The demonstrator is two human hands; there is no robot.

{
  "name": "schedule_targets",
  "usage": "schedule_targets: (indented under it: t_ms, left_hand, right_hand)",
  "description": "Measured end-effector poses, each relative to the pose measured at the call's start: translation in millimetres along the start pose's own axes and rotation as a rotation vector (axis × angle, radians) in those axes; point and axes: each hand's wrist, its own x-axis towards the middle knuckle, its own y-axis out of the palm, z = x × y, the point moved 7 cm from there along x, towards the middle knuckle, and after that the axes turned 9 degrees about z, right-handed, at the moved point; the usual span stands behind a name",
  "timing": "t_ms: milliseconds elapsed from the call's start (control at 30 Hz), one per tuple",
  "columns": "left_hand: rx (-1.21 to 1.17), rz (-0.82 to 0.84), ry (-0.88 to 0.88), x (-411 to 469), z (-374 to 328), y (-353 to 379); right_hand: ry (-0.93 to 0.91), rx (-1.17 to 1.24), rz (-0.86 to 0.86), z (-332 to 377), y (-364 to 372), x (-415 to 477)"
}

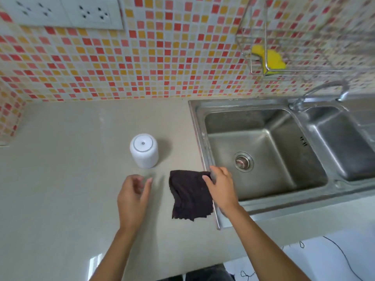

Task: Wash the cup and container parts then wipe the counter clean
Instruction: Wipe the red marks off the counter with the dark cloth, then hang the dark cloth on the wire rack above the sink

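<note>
A dark brown cloth hangs over the beige counter beside the sink's left rim. My right hand pinches the cloth's upper right corner between thumb and fingers. Left of the cloth, my left hand hovers above the counter with its fingers curled apart and nothing in it. A white round container stands upright on the counter behind my left hand, not touched by either hand.
A steel double sink lies to the right, with a tap at its back. On the mosaic-tiled wall hangs a wire rack holding a yellow sponge. Wall sockets sit at the upper left.
</note>
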Motion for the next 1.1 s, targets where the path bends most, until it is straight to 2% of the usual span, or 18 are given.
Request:
schedule_targets:
  t_ms: [67,167,267,367,500,633,800,967,1100]
  left_hand:
    - [0.106,0.102,0.108,3,-13,22]
    - [0.336,0.39,0.271,22,-29,74]
    - [0.561,0.567,0.265,45,-26,110]
    - [0.711,0.599,0.209,60,-22,120]
    - [0.778,0.645,0.243,60,-30,123]
    - [0.668,0.684,0.296,56,-59,119]
    - [0.592,0.754,0.313,56,-121,130]
    - [0.635,0.626,0.477,52,-212,155]
    - [0.555,0.513,0.588,49,-307,173]
  right_hand:
    - [0.005,-0.026,0.036,1,2,7]
    - [0.005,-0.06,0.054,4,4,14]
    - [0.021,-0.074,0.057,2,4,17]
    - [-0.001,-0.066,0.083,2,1,18]
    - [0.014,-0.015,0.129,-4,-8,16]
    - [0.014,0.129,0.135,-11,-29,10]
    - [-0.012,0.205,0.05,-22,-84,11]
    - [-0.116,0.248,-0.061,-26,-174,24]
    - [-0.251,0.264,-0.154,-29,-279,32]
